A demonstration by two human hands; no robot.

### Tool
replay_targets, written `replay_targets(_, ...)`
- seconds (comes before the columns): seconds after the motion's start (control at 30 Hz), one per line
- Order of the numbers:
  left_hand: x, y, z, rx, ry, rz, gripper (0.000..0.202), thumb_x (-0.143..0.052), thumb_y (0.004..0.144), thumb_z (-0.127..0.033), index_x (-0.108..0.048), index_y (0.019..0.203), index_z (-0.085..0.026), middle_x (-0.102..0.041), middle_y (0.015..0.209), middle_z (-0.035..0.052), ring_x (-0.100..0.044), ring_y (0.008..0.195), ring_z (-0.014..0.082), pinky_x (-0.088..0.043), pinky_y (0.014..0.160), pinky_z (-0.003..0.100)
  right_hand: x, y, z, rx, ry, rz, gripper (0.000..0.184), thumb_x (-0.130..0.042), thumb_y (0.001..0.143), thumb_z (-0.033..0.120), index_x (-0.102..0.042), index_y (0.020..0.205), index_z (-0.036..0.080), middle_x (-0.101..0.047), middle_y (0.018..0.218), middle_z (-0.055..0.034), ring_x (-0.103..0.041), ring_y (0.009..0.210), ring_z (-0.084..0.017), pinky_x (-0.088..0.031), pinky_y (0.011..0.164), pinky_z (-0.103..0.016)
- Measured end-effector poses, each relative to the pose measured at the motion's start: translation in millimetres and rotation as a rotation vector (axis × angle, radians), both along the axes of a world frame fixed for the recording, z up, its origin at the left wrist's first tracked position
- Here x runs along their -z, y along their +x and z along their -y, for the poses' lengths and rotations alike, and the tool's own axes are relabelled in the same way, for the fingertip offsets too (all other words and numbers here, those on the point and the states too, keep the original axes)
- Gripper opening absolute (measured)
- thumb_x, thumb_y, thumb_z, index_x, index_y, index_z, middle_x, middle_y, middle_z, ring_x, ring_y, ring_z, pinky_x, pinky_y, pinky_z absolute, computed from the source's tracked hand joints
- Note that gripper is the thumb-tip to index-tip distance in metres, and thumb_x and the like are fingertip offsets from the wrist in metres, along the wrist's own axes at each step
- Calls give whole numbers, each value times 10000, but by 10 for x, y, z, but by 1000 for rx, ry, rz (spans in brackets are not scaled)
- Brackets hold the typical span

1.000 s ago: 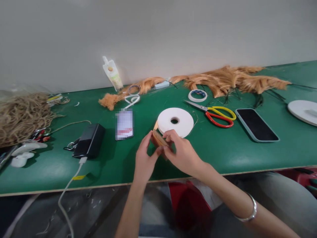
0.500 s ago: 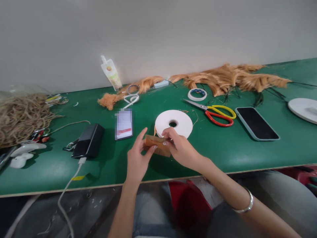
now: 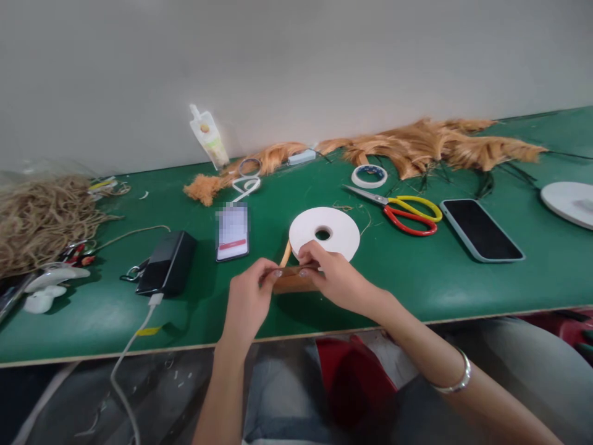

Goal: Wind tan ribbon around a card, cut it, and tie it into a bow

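My left hand and my right hand both pinch a small flat brown card-like piece just above the green table, near its front edge. The left fingers grip its left end, the right fingers its right end. An orange strip runs from the piece up toward the white tape roll, which lies flat just behind my right hand. What the brown piece is made of I cannot make out.
Red-and-yellow scissors, a small tape ring and a dark phone lie to the right. A lit phone, a black power bank with a white cable, tan string and orange hair bundles lie around.
The brown piece has turned from tilted on end to lying level, and both hands have lowered and shifted left with it. My left fingers have closed onto its left end.
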State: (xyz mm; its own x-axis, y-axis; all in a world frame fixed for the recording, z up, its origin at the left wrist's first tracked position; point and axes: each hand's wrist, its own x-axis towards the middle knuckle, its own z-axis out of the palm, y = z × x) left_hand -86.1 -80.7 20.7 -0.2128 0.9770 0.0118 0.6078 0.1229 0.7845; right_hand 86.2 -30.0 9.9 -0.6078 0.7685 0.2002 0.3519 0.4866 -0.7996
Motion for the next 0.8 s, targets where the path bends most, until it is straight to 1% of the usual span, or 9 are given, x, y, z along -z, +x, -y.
replay_targets(0.17,-4,-97,14,-105,29,-89,117,-542,756,-294,-599,685,-220,-682,655,6,-611,622,179,-395,594,239,65,42,-116,13,182,131,299,-656,739,228,-479,972,171,-564,1078,-115,-536,997,-231,-445,837,-391)
replay_targets(0.3,25,-254,40,-180,30,-122,158,-544,743,-348,-597,692,-208,-679,620,12,-603,600,183,-393,572,241,79,149,-247,-60,279,288,74,-583,775,129,-541,826,163,-619,971,-91,-549,963,-230,-429,853,-399)
replay_targets(0.37,60,-334,64,-209,9,-81,196,-549,736,-385,-601,706,-198,-682,618,21,-609,603,187,-400,570,243,49,281,-331,-65,269,360,144,-509,769,40,-570,814,162,-648,941,-74,-580,923,-212,-413,888,-405)
replay_targets(0.47,125,-405,122,-254,-14,35,232,-574,722,-416,-605,729,-186,-681,629,28,-613,606,183,-421,575,242,-26,522,-447,166,321,512,345,-414,648,-102,-610,798,138,-684,868,-88,-614,925,-242,-331,976,-487)
replay_targets(0.53,166,-403,168,-294,-6,101,248,-595,712,-425,-609,737,-179,-670,623,25,-609,605,176,-432,577,237,-72,596,-460,329,350,528,332,-417,635,-98,-623,770,124,-689,830,-116,-617,929,-280,-352,945,-506)
replay_targets(0.6,203,-362,213,-336,4,164,265,-616,698,-435,-614,741,-173,-657,603,18,-606,595,171,-438,568,232,-87,516,-381,377,258,377,229,-467,724,-6,-628,809,133,-690,857,-119,-625,904,-275,-434,854,-459)
replay_targets(0.67,230,-291,253,-379,16,223,289,-628,685,-450,-614,745,-168,-647,585,14,-602,579,169,-443,556,232,-52,286,-222,296,-1,107,137,-532,795,149,-607,909,160,-688,883,-81,-643,832,-206,-494,772,-371)
replay_targets(0.7,238,-249,270,-398,19,248,302,-633,678,-459,-613,746,-165,-644,579,14,-601,572,168,-446,551,234,-15,138,-127,245,-162,-22,161,-556,799,206,-580,952,165,-679,871,-66,-646,787,-176,-513,730,-334)
replay_targets(0.8,234,-115,321,-451,24,321,313,-649,657,-456,-604,751,-161,-641,581,12,-603,579,166,-459,559,234,119,-267,128,202,-495,-248,187,-582,784,266,-500,934,189,-621,771,-10,-628,692,-145,-534,618,-293)
